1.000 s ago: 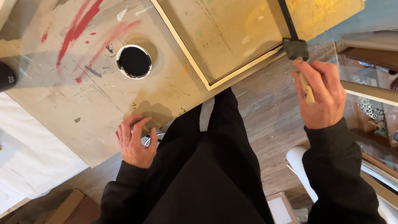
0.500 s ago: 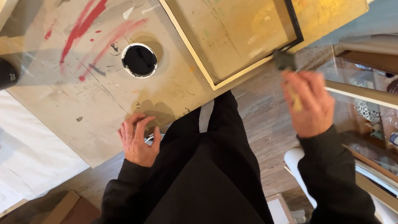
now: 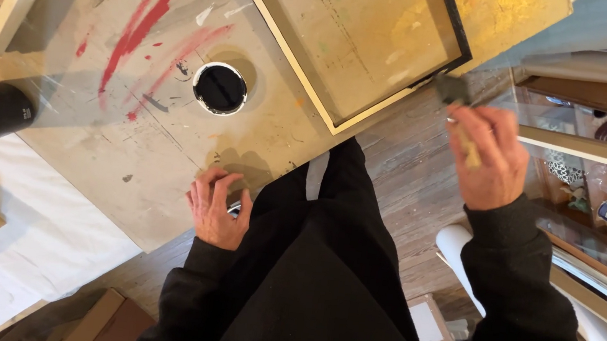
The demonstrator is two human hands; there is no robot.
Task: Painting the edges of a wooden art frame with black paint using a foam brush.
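The brush point(image 3: 457, 104) (dark head, pale handle) sits just off the frame's point(image 3: 350, 45) black-edged corner, gripped in the right hand's point(image 3: 485, 166) closed fingers. The left hand point(image 3: 218, 206), fingers curled, rests on the paint-stained surface point(image 3: 90, 144) near a black cup point(image 3: 220, 88).
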